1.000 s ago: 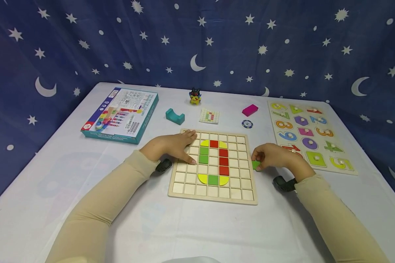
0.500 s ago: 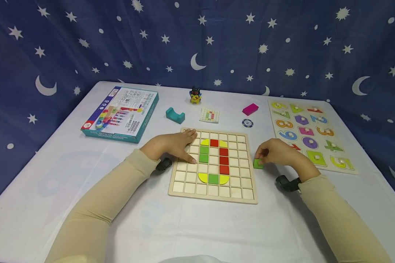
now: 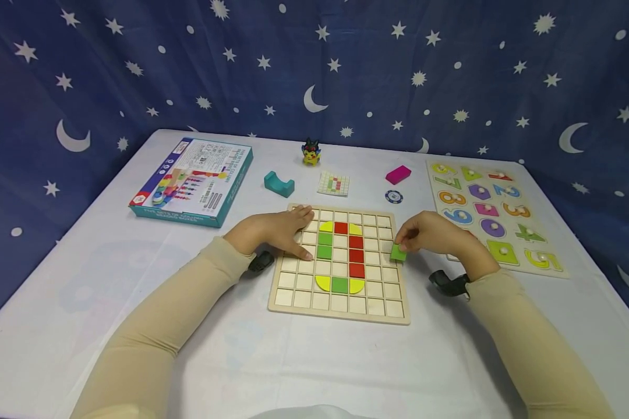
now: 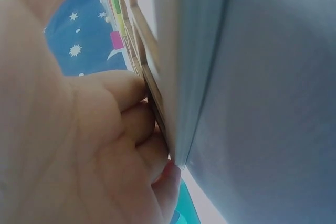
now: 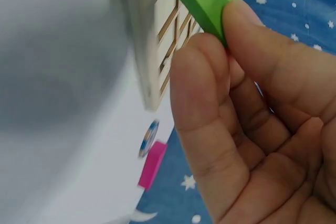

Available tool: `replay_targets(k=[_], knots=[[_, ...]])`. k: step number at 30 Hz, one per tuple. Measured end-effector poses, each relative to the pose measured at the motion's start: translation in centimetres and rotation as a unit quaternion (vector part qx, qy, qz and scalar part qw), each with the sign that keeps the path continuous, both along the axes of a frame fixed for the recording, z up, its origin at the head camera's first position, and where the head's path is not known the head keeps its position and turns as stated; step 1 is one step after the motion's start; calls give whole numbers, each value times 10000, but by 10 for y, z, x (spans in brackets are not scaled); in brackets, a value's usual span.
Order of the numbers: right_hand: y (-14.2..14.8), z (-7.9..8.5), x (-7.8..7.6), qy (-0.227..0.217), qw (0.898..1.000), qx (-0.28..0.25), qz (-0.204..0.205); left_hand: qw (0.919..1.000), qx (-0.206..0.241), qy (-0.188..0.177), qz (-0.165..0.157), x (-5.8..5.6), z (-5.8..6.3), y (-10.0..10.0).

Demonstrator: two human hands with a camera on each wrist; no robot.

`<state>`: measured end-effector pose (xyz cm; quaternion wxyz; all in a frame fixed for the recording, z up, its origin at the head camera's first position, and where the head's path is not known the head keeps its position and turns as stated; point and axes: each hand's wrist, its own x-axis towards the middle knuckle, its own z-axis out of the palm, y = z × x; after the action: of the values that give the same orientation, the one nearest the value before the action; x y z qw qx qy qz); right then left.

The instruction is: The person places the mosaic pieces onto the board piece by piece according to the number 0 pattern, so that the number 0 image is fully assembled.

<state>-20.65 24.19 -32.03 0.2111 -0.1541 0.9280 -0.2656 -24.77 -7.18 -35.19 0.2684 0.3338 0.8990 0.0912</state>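
Observation:
A wooden grid board [image 3: 288,299] lies on the white table, with red and green squares and yellow quarter-round pieces set as a ring in its cells. My left hand [image 3: 278,231] rests on the board's left side, fingers spread over the far left cells; the left wrist view shows its fingers [image 4: 134,90] along the board's edge. Between thumb and fingertips my right hand [image 3: 431,234] pinches a green square tile [image 3: 398,252], which overlaps the board's right rim in the head view. In the right wrist view the green tile [image 5: 205,1] is held tilted beside the board.
Behind the board lies a small pattern card [image 3: 334,183], with a toy figure [image 3: 311,152] beyond. A teal block [image 3: 279,184] and a box [image 3: 194,183] are at left. A magenta block [image 3: 398,174], a poker chip [image 3: 394,197] and a number puzzle [image 3: 526,250] are at right.
My right hand first shifts slightly right with the green tile, then lifts it and brings it left over the board's right rim. The left hand stays in place.

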Motion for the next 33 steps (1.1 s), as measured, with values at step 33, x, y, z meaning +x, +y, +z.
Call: replay_targets(k=[33], knots=[[-123, -13, -8, -601, 9926, -217, 1037, 9999, -130, 54, 5, -1, -2, 0]])
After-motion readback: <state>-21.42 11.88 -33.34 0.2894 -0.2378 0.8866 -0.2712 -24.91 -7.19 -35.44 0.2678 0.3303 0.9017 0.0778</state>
